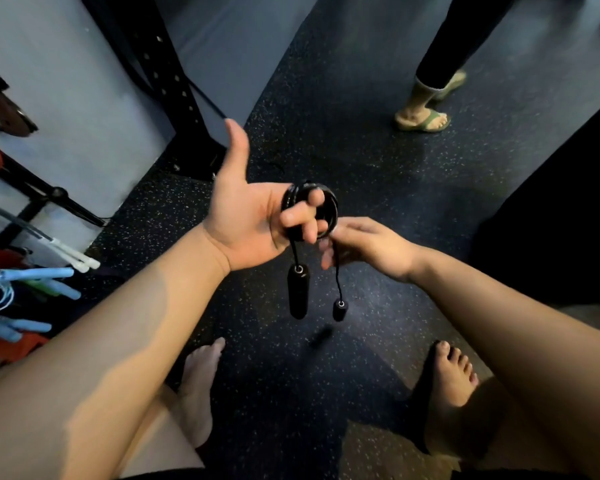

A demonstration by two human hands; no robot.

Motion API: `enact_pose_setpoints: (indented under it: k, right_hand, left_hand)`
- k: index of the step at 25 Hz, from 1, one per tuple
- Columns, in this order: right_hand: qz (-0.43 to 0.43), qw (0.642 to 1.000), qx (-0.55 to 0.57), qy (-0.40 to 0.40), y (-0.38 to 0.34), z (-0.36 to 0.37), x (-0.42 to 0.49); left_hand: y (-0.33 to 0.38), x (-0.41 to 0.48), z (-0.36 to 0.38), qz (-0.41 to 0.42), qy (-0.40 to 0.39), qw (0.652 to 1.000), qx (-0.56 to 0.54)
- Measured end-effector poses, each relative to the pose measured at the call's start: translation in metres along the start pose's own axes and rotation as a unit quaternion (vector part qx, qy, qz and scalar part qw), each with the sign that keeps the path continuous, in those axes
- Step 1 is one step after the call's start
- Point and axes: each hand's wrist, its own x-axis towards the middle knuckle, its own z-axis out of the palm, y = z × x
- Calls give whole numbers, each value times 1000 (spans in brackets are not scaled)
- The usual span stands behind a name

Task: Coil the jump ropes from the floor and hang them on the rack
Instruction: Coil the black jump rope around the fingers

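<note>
Jump rope [330, 209] coil gripped by L hand [246, 216], R hand [368, 242] grip unclear; rack [174, 77] left, sandalled feet [423, 119] ahead.

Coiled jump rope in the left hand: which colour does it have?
Black rope, black handles; best seen in head view.

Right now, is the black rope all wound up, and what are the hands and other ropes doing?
black jump rope, coiled around the left fingers, not yet hung.
handles, both dangling below the coil.
left hand, palm up, fingers curled through the coil.
right hand, at the cord beneath the coil; grip unclear.
blue jump ropes, bunched at left.
</note>
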Motion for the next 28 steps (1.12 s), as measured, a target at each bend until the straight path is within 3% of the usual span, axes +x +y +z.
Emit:
enact_pose_setpoints:
  k: [4,7,10,14,17,19,23,28]
  right_hand:
    - [89,983,-153,-57,15,5,4]
    - [119,954,-263,-78,10,4,4]
    - [95,947,-304,-46,-9,5,1]
    - [-11,933,-359,4,-29,10,-4]
    - [-103,895,-434,32,-41,6,-12]
    - [-133,892,-429,51,-47,-2,-15]
    - [-150,913,-373,69,-50,-20,-19]
    - [-118,969,-201,76,-36,-21,-20]
  left_hand:
    - [0,-2,-4,119,58,984,-114]
    - [-8,6,-9,173,103,975,-89]
    - [-17,18,-17,162,188,967,60]
    - [-28,26,-22,66,259,912,311]
    - [-28,22,-19,-56,219,876,427]
    - [-28,20,-15,-137,144,868,454]
    - [-25,18,-8,-199,38,887,415]
    - [-16,15,2,-188,-60,926,321]
